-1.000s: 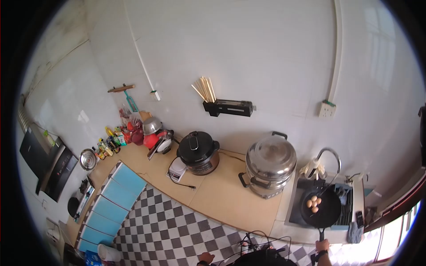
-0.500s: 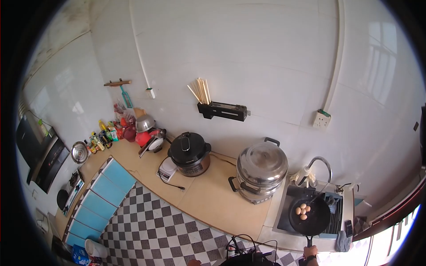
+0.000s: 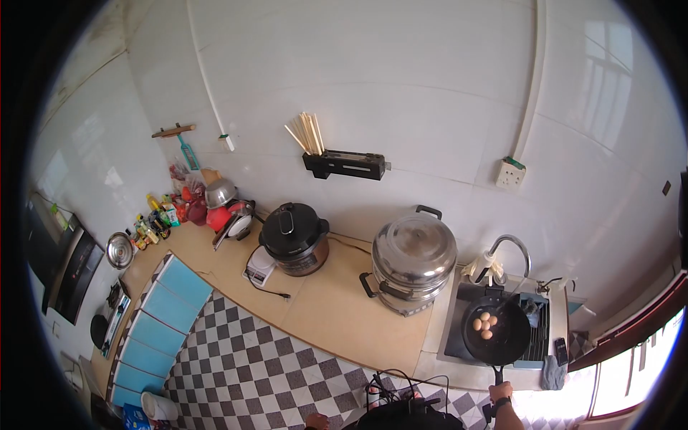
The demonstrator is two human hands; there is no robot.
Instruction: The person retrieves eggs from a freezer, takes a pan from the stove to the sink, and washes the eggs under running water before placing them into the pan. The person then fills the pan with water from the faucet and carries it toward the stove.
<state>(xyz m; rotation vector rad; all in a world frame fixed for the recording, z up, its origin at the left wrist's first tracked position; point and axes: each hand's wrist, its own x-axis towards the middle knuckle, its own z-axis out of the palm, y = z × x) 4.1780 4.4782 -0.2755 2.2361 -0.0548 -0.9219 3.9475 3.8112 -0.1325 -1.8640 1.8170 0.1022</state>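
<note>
My right hand [image 3: 501,391] is closed round the handle of a black frying pan [image 3: 512,337] over the sink. Several brown eggs [image 3: 485,325] lie together in the left part of the pan. The curved metal faucet [image 3: 527,251] rises behind the pan. At the bottom edge, my left hand [image 3: 317,421] hangs over the checkered floor, away from the counter. Its fingers look curled, but whether they hold anything is too small to tell.
A large steel steamer [image 3: 414,251] stands left of the sink [image 3: 453,337]. Further left are a black electric cooker [image 3: 292,233] and a white scale [image 3: 259,266]. A dark cloth [image 3: 553,374] hangs at the sink's right front edge. Cables cross my front.
The view has shifted, so the counter and its items appear further left. My right hand still grips the pan handle over the sink, and the eggs remain inside.
</note>
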